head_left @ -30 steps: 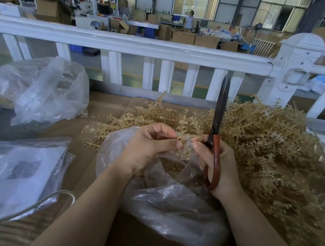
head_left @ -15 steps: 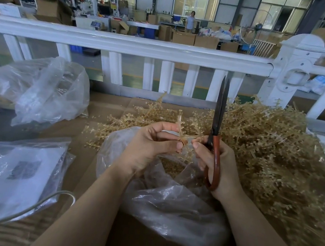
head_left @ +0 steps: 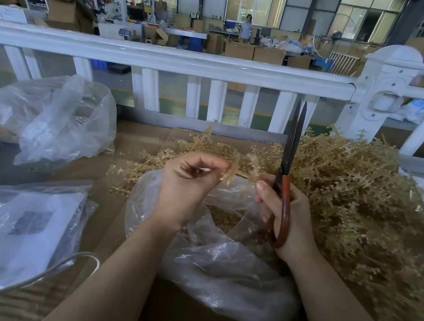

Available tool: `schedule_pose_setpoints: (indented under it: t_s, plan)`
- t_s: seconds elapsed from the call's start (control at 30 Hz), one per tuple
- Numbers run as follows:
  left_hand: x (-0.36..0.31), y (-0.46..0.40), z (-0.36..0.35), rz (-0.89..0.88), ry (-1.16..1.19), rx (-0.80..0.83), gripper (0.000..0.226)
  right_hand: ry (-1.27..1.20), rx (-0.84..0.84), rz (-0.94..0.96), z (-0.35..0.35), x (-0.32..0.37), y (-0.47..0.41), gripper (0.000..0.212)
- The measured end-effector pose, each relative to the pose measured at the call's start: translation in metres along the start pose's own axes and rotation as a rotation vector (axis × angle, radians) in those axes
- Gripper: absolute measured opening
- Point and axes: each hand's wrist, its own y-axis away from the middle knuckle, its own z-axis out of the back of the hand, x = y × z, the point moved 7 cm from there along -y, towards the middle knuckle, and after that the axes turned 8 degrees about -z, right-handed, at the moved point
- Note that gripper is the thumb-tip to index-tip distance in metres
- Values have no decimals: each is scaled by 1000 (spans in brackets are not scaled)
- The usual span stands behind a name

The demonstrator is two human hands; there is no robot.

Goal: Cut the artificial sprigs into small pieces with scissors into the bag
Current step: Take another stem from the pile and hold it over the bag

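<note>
While I watched through the head camera, the left hand (head_left: 186, 186) pinched a small tan sprig (head_left: 233, 171) between thumb and fingertips, the sprig lying roughly crosswise and reaching right toward the other hand, blurred at its tips. My right hand (head_left: 287, 214) gripped the red handles of the one pair of scissors (head_left: 286, 172), whose long axis stood almost upright, blades together and pointing up and away toward the white railing (head_left: 163, 60). The sprig sat between the two hands, just left of the blades; I could not tell whether it touched them. Both hands hovered above the open mouth of a clear plastic bag (head_left: 221, 270) on the cardboard-covered worktop (head_left: 129, 149), with cut pieces visible inside. A large heap of uncut sprigs (head_left: 352, 199) lay behind and to the right of the hands. I counted three clear bags in all: two more sat at the left, one far (head_left: 54, 116), one near (head_left: 20, 230).
</note>
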Motion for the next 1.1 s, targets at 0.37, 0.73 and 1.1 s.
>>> schedule_pose_setpoints:
  t_s: [0.37, 0.73, 1.1]
  plan:
    - [6, 2, 1, 89, 93, -27, 22, 21, 33, -5, -5, 5, 4, 27]
    - [-18, 5, -4, -241, -337, -2, 23, 86, 66, -51, -9, 2, 5, 52]
    - [-15, 3, -6, -213, -367, -1, 32, 163, 52, -60, -14, 7, 7, 22]
